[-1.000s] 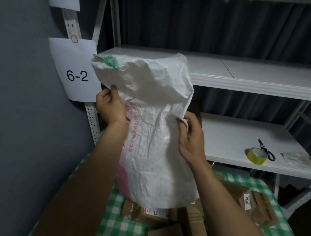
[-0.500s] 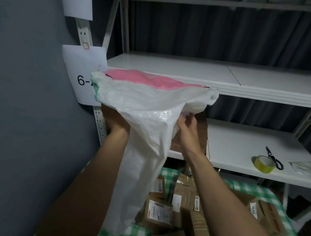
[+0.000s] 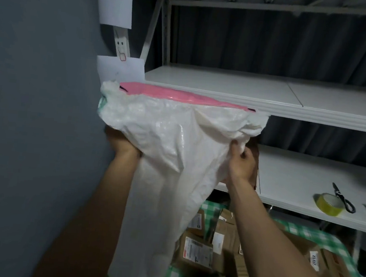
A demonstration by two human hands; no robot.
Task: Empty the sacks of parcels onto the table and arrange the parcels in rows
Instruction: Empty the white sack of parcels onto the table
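A white woven sack with a pink band along its raised end hangs limp in front of me, its lower part trailing down to the table. My left hand grips the sack's left side from underneath, and the cloth hides most of its fingers. My right hand pinches a bunched fold at the sack's right side. Several brown cardboard parcels with white labels lie in a heap on the green-checked table below the sack.
White metal shelves stand behind the table. A yellow tape roll and black scissors lie on the lower shelf at right. A grey wall closes off the left, with paper signs on the shelf post.
The sack has been lifted higher and spread wider between both hands, pink end now up. It hangs limp, and more of the parcels beneath it show.
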